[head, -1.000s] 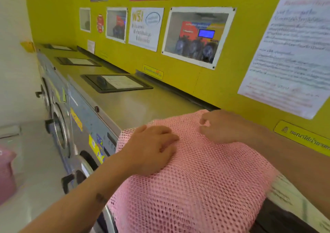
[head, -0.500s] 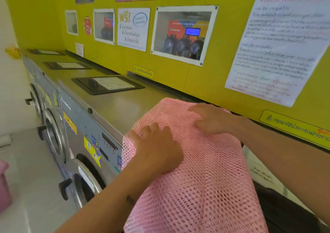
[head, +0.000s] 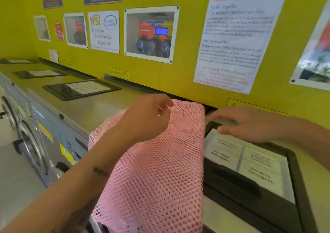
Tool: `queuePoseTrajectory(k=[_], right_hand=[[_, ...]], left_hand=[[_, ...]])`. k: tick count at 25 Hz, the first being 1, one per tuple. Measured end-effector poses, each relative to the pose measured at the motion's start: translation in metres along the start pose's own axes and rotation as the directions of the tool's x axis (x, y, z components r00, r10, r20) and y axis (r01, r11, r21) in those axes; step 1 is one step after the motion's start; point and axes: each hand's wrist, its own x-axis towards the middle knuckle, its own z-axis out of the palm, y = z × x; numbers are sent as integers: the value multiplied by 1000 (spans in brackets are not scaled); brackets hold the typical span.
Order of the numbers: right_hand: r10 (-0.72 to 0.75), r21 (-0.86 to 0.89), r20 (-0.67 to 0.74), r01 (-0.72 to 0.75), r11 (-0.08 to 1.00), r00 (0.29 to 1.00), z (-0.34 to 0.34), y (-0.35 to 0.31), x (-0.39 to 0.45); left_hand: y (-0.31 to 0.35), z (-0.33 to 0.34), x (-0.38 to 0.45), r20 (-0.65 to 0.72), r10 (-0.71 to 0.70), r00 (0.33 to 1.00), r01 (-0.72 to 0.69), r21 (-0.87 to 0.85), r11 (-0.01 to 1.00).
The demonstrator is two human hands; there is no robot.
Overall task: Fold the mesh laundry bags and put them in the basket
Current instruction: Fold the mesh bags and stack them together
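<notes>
A pink mesh laundry bag lies folded into a long strip on top of a washing machine, its lower end hanging over the front edge. My left hand hovers over the bag's far end with fingers loosely curled and apart, holding nothing. My right hand lies flat just right of the bag, on the labelled lid of a black detergent drawer. No basket is in view.
The steel machine top runs off to the left with more black drawer lids. A yellow wall with posters stands right behind the bag. Washer doors face the floor at the left.
Both hands have come off the bag. The right hand slid right onto the drawer lid, the left hand rose above the bag's far end. The bag now lies narrower with a straight right edge.
</notes>
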Motion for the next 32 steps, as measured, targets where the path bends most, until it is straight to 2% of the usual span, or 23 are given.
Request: queuePoseTrajectory(k=[5, 9, 12, 16, 20, 23, 25, 27, 32], right_hand=[[133, -118, -65, -140, 983, 989, -43, 59, -115], [277, -162, -35, -279, 947, 960, -54, 122, -205], [434, -194, -3, -426, 884, 901, -66, 167, -262], [614, -251, 73, -581, 774, 786, -72, 217, -319], [685, -293, 202, -624, 725, 700, -52, 245, -349], [690, -253, 224, -643, 723, 688, -35, 257, -356], [697, -212, 268, -665, 716, 665, -22, 263, -356], [691, -196, 317, -668, 718, 650, -12, 268, -354], [611, -39, 171, -614, 788, 773, 2, 267, -340]], left_hand=[[110, 23, 5, -45, 210, 977, -214, -259, 942], [201, 67, -5, 62, 311, 948, -274, -333, 902], [259, 103, -15, 156, 375, 914, -300, -361, 883], [325, 154, -31, 300, 448, 842, -335, -359, 871], [376, 203, -34, 467, 434, 771, -354, -254, 900], [404, 245, -32, 607, 299, 737, -306, -95, 947], [409, 271, -32, 643, 260, 720, -309, -39, 950], [405, 285, -34, 633, 249, 733, -322, 1, 947], [378, 269, -20, 519, 246, 818, -371, 149, 917]])
